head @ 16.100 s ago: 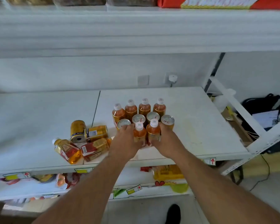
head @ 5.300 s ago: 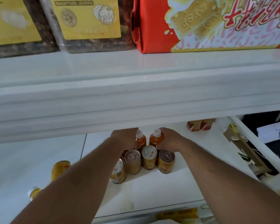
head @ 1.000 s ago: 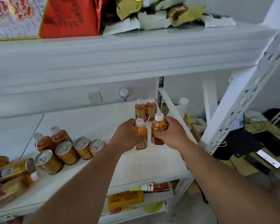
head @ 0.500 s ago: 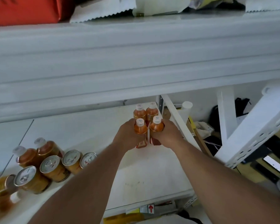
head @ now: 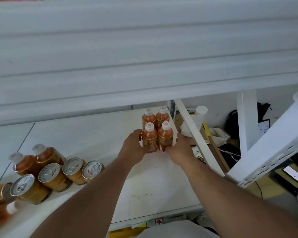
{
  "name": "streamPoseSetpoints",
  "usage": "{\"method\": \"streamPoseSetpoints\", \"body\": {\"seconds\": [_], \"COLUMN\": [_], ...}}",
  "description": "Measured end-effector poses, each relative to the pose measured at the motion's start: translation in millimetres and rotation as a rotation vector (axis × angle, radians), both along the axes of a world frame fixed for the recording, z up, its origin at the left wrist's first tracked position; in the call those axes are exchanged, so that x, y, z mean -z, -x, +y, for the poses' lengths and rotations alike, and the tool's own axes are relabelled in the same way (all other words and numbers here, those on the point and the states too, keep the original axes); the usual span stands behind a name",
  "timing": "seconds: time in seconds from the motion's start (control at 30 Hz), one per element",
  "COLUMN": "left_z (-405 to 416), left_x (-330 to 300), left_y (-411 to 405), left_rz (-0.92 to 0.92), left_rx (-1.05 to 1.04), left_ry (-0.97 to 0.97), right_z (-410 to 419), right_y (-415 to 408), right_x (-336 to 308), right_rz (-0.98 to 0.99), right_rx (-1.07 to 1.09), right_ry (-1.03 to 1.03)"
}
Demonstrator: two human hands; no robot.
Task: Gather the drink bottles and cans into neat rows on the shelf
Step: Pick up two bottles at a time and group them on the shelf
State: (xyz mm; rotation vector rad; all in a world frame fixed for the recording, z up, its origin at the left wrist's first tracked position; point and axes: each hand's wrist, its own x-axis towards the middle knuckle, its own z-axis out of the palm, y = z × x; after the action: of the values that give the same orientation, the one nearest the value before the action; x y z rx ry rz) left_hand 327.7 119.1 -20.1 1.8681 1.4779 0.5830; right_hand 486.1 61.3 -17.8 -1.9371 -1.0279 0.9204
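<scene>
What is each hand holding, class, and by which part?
The left hand grips one bottle around its lower body; the right hand grips the neighbouring bottle the same way, low on its side.

red arrow sign on shelf edge

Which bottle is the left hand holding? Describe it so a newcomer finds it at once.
On the white shelf board, find the square of four white-capped amber drink bottles at its far right end. The left hand holds the front-left bottle; its front-right neighbour sits in the right hand.
</scene>
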Motion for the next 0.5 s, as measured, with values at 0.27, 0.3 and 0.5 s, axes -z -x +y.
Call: {"method": "streamPoseSetpoints", "body": {"seconds": [0.27,0.3,0.5], "left_z": [5,6,12], "left_x": [13,13,16], "left_y": [-6,-7,-9], "left_rz": [-0.03,-0.037,0.003], "left_rx": [-0.092,-0.098,-0.119], "left_ry": [0.077,0.08,0.062], "right_z": [11,12,21], "right_y": [1,1,-3], "right_x": [15,15,14], "right_rz": [0.037,0.041,0.052], "right_rx": [0.053,0.063,0.081], "right_ry": [0.054,0.049,0.042]}}
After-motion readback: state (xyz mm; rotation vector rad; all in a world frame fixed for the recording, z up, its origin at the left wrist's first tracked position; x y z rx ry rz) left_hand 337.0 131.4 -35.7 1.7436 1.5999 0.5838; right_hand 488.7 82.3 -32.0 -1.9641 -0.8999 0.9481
